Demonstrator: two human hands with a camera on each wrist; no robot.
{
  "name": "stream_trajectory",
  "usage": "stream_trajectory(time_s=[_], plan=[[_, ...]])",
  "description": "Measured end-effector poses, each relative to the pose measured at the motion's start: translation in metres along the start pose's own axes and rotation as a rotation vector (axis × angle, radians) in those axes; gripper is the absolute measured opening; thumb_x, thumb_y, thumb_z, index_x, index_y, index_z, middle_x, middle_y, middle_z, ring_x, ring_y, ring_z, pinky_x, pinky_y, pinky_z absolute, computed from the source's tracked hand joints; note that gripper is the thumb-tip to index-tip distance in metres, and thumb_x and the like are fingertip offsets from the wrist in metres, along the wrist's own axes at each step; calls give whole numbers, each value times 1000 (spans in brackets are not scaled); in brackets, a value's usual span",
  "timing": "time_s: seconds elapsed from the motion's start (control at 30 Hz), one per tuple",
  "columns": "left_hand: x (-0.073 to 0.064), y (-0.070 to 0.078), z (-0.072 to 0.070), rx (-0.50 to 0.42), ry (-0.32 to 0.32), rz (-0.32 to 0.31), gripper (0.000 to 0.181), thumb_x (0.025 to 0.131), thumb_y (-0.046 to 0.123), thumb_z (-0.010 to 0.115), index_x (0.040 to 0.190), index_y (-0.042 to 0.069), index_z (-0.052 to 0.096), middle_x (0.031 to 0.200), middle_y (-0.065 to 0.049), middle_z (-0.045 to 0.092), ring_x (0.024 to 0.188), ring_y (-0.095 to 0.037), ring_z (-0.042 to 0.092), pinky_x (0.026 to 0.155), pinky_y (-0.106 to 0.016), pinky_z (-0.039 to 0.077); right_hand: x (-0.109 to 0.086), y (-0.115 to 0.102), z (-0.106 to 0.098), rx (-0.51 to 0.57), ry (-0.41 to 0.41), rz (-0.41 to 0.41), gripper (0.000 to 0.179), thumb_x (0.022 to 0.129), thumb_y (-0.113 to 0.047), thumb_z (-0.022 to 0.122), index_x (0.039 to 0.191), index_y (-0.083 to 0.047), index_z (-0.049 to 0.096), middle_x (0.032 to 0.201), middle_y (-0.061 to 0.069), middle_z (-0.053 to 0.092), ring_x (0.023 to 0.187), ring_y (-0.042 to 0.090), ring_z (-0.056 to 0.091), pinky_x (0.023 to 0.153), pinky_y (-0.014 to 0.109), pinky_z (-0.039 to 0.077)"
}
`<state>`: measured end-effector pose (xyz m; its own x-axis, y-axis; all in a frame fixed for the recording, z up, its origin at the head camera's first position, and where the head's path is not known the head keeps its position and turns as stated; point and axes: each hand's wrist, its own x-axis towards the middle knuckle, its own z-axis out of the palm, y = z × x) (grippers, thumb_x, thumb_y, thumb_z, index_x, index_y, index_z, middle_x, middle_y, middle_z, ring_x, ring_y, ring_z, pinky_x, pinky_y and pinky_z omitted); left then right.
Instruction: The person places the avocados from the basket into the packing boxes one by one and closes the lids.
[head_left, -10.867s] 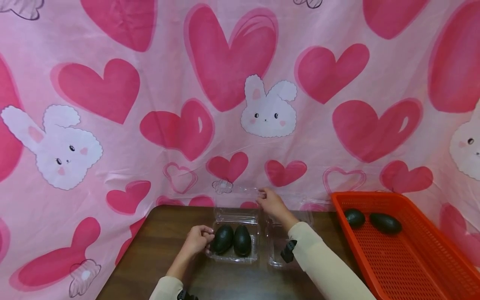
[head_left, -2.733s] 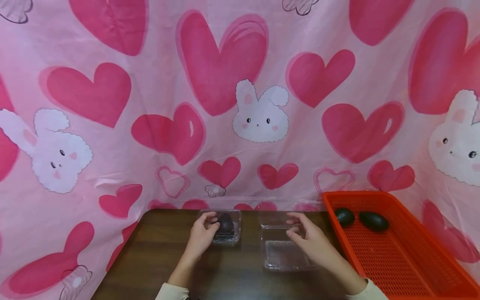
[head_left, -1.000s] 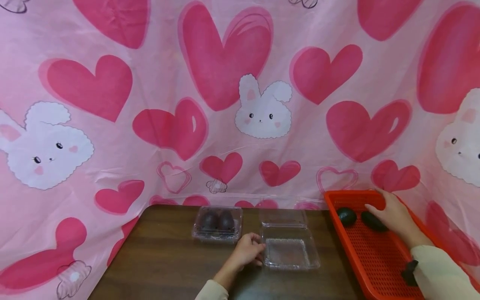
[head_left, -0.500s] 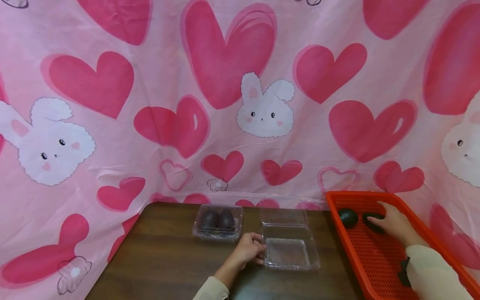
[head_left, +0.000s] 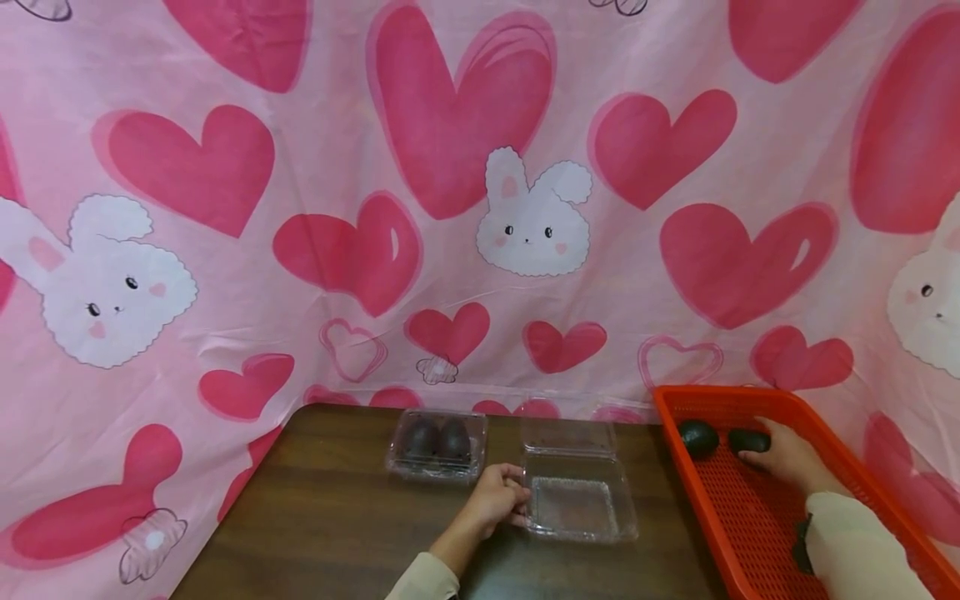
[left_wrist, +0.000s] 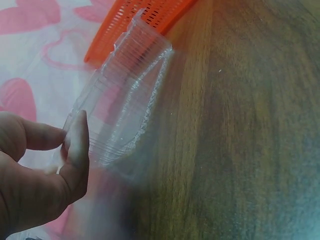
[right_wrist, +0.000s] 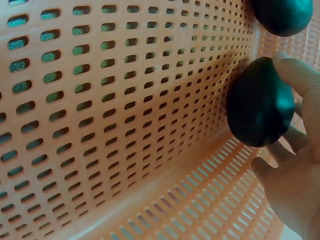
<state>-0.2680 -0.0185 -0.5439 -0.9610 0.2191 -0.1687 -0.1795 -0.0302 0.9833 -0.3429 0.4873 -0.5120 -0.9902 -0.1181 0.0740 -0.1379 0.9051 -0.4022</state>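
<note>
My left hand (head_left: pixel 495 502) pinches the left rim of an open clear plastic clamshell container (head_left: pixel 577 508), whose lid stands tipped back behind it. In the left wrist view, thumb and fingers (left_wrist: pixel 75 150) meet on the edge of the container (left_wrist: pixel 125 100). Inside the orange basket, my right hand (head_left: pixel 791 458) grips a dark green avocado (head_left: pixel 748 440). The right wrist view shows fingers curled round this avocado (right_wrist: pixel 260 102), partly covering it. A second avocado (head_left: pixel 697 438) lies to its left in the basket, apart from the hand.
A closed clear container (head_left: pixel 437 446) with two dark avocados sits at the back left of the wooden table (head_left: pixel 337 517). The orange perforated basket (head_left: pixel 705 517) stands along the right side, its walls raised. A pink cloth (head_left: pixel 450 283) with hearts and rabbits hangs behind.
The two-avocado container was shut and now sits farther back. My left hand went right to the open container. My right hand reached into the basket and took hold of an avocado.
</note>
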Motion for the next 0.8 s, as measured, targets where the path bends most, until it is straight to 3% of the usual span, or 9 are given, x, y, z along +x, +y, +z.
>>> stream_trajectory(time_s=[0.17,0.37,0.57,0.8], plan=[[1,-1,-1,6,8,-6,37,93,-11,59,128,-16,50,74,-4,53,59,-14,53,49,-27,59,1,4,7,26,-39,18,90,87,-33,82,143,17,33,128,48,49,106,60,55,89,76,47],[4,-3,-2,10,10,-12,36,93,-11,60,128,-16,51,75,-5,54,59,-14,53,49,-26,59,-1,3,12,33,-28,10,83,86,-23,82,140,19,36,126,48,48,107,59,53,92,76,45],[5,-4,-3,3,8,-19,37,92,-10,61,128,-15,52,74,-5,54,60,-14,54,49,-27,60,-2,8,21,7,-4,50,80,87,-20,78,138,23,34,127,52,41,113,67,43,96,79,39],[5,-4,-4,16,5,-16,36,93,-9,60,128,-15,52,74,-4,55,60,-14,54,50,-27,60,-2,6,25,41,-29,123,77,90,-16,76,139,22,31,128,52,40,111,66,45,95,79,41]])
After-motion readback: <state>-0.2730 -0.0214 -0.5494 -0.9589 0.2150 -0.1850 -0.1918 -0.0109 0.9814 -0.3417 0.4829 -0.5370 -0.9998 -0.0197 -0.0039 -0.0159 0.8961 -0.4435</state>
